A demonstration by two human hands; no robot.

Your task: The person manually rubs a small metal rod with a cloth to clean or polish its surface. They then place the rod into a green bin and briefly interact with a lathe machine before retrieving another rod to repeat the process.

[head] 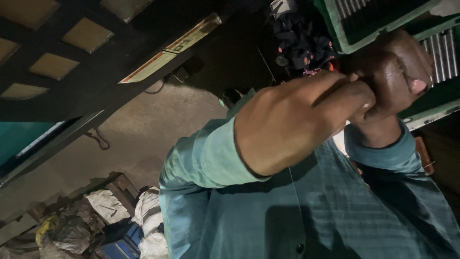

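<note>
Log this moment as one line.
left hand: fist, pinching thin thread | right hand: fist, contents hidden | behind: green tray, dark floral cloth

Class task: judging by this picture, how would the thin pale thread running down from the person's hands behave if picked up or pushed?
The thin pale thread looks hair-fine, so probably floppy and nearly weightless. It hangs straight below the left hand, so likely taut only under tension. Being so thin, it may snap or slip.
</note>
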